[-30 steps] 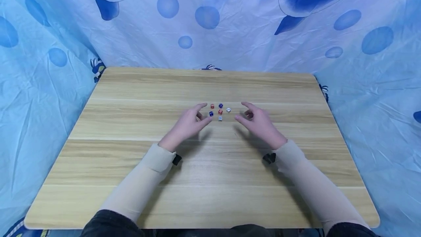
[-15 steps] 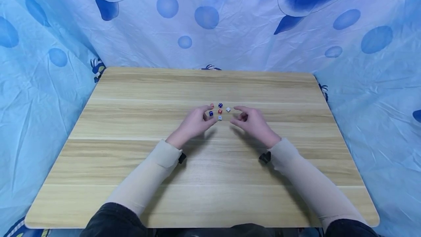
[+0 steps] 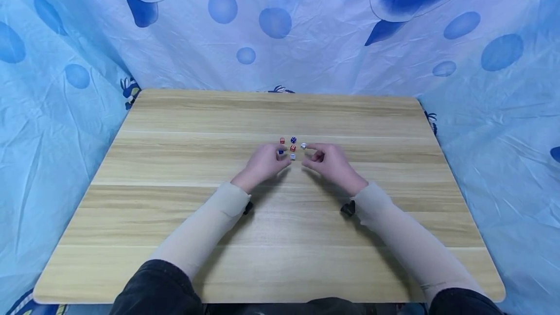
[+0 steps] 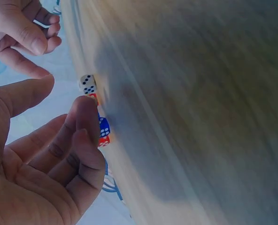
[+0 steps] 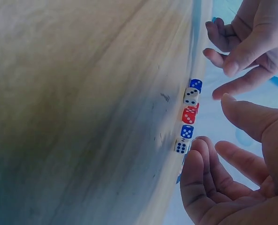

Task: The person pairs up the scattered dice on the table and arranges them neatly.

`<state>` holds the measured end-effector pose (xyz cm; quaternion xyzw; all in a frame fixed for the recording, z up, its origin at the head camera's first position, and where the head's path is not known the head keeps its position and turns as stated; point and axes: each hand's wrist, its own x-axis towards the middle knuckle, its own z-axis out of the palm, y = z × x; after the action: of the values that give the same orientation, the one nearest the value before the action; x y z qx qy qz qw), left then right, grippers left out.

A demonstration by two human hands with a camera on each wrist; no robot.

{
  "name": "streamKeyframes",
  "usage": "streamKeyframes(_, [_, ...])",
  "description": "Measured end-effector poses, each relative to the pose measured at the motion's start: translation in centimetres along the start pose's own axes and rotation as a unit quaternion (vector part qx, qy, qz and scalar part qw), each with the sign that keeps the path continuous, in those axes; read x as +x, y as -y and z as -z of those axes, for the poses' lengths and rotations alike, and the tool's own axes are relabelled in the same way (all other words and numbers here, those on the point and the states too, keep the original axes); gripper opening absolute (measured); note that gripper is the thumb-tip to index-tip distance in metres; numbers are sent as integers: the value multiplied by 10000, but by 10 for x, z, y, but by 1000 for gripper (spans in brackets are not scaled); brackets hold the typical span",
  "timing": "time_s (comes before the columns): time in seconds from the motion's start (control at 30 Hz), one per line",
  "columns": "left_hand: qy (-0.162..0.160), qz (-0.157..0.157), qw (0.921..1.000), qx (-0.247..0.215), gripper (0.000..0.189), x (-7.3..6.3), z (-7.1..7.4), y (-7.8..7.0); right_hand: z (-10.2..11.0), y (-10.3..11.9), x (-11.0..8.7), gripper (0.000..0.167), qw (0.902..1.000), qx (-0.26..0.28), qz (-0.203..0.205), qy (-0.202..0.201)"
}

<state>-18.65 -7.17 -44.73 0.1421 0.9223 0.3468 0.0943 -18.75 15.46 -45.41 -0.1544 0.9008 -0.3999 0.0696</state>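
Note:
Several small dice lie loosely grouped on the table: a back-left red die (image 3: pixel 282 140), a back blue die (image 3: pixel 293 140), a central red die (image 3: pixel 292 148), a front white die (image 3: pixel 292 157) and a right-hand white die (image 3: pixel 304 146). My left hand (image 3: pixel 264 160) is at the group's left side, thumb and fingers apart; its index finger partly covers another blue die (image 3: pixel 280 152). On the other side, my right hand (image 3: pixel 331 162) has its index fingertip right at the right-hand white die. Both wrist views show loosely bent fingers with nothing between them and the thumb.
The wooden table (image 3: pixel 280 256) reaches well beyond the dice on all sides. Behind and beside it hangs a blue curtain (image 3: pixel 315 62) with whale and bubble prints. Dark wrist straps (image 3: pixel 348 208) show at the sleeve cuffs.
Both hands have moved inward to the dice, the left rightward and the right leftward, their thumbs and index fingers drawing closer together. The dice stay where they were.

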Motion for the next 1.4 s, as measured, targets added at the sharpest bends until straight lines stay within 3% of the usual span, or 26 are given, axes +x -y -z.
streamKeyframes(0.5, [-6, 185, 9964, 823, 25, 15, -17, -7, -4, -4, 0, 54, 9999, -116, -93, 19])
streamKeyframes(0.67, [-8, 364, 9958, 835, 27, 19, -18, -7, -4, -5, 0, 54, 9999, -127, -101, -14])
streamKeyframes(1.4, [41, 487, 9924, 1132, 17, 31, -21, -9, -5, -6, 2, 53, 9998, -71, -149, 85])
